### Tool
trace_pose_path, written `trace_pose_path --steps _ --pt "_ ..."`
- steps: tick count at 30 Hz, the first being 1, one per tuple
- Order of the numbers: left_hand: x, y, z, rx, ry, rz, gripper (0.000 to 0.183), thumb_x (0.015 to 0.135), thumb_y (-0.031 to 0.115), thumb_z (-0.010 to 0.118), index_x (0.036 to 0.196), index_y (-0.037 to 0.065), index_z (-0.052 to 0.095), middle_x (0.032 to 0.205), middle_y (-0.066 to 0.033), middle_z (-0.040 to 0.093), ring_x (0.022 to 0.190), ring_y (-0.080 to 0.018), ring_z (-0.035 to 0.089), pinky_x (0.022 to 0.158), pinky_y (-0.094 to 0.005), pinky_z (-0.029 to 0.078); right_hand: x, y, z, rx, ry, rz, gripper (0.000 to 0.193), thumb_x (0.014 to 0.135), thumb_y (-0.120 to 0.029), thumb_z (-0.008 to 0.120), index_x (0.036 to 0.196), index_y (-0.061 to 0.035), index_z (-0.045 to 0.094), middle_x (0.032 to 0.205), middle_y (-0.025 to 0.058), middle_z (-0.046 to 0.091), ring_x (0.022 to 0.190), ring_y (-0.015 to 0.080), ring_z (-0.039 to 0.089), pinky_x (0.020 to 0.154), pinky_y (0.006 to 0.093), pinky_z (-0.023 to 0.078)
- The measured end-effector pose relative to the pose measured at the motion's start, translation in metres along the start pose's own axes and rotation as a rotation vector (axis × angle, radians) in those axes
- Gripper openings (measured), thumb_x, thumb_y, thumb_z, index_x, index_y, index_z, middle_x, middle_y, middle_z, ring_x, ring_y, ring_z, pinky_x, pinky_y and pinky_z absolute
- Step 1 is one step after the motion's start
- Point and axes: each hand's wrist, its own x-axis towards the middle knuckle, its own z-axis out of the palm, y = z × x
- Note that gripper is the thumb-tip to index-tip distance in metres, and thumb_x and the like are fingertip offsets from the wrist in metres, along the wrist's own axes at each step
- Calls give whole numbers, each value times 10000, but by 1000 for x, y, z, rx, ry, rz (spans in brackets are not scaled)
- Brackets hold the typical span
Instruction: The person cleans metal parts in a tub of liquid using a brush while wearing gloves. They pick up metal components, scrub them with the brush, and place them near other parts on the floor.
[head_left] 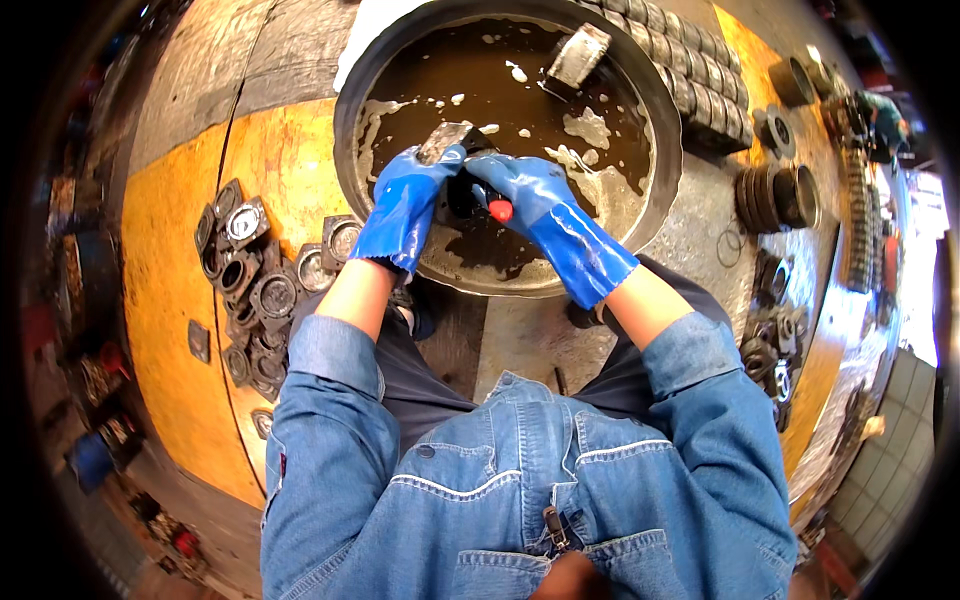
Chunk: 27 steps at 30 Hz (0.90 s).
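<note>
Both my hands are in long blue rubber gloves over a wide round basin [350, 150] of brown, foam-flecked liquid. My left hand [415, 185] is closed around a grey metal block [446, 140], whose upper end sticks out above the fingers. Close beside it, my right hand [525, 185] is closed on a tool with a red handle end [500, 210] that points toward me. The tool's working end is hidden behind the glove, so its kind cannot be made out. A second metal block [579, 56] stands tilted in the liquid at the far right of the basin.
Dark metal parts with round openings [274, 294] lie heaped on the yellow floor at left. Rows of stacked metal blocks [690, 85] stand beyond the basin at right, near metal rings [797, 197]. More small parts [775, 345] lie right of my knee.
</note>
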Motion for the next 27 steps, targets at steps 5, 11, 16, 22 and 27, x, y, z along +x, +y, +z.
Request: trace_pose_path --steps 5,11,16,22,27 --pt "6 -14 1 163 31 -3 778 830 603 756 1327 10 674 1241 -242 721 1186 -379 682 1027 -422 516 20 -2 7 -245 -389 193 441 938 -222 688 1373 -228 615 1243 103 722 1011 357 721 858 486 571" --pt "2 6 3 294 43 -152 901 781 660 759 1394 13 629 1351 -272 659 1277 -418 629 1089 -436 497 21 27 46 213 -247 784 281 939 -295 707 1143 -108 755 960 132 778 887 266 740 836 377 579" --pt "-6 16 1 401 100 -180 827 797 672 759 1350 63 663 1292 -227 702 1234 -398 654 1036 -446 519 27 21 19 753 -392 1007 266 918 -172 729 1122 -2 736 967 83 753 787 186 712 745 329 584" --pt "-9 12 1 300 52 -206 807 771 643 786 1338 80 674 1248 -217 724 1199 -384 679 1015 -437 531 52 -30 -31 604 -544 1013 391 866 -272 791 1136 4 730 947 89 746 766 156 687 727 310 567" --pt "-5 14 6 401 44 -205 872 756 644 797 1409 93 623 1328 -211 694 1244 -372 661 1051 -422 525 33 -22 11 87 -552 679 435 829 -308 761 1184 -57 731 1121 217 753 1095 380 716 909 442 565"
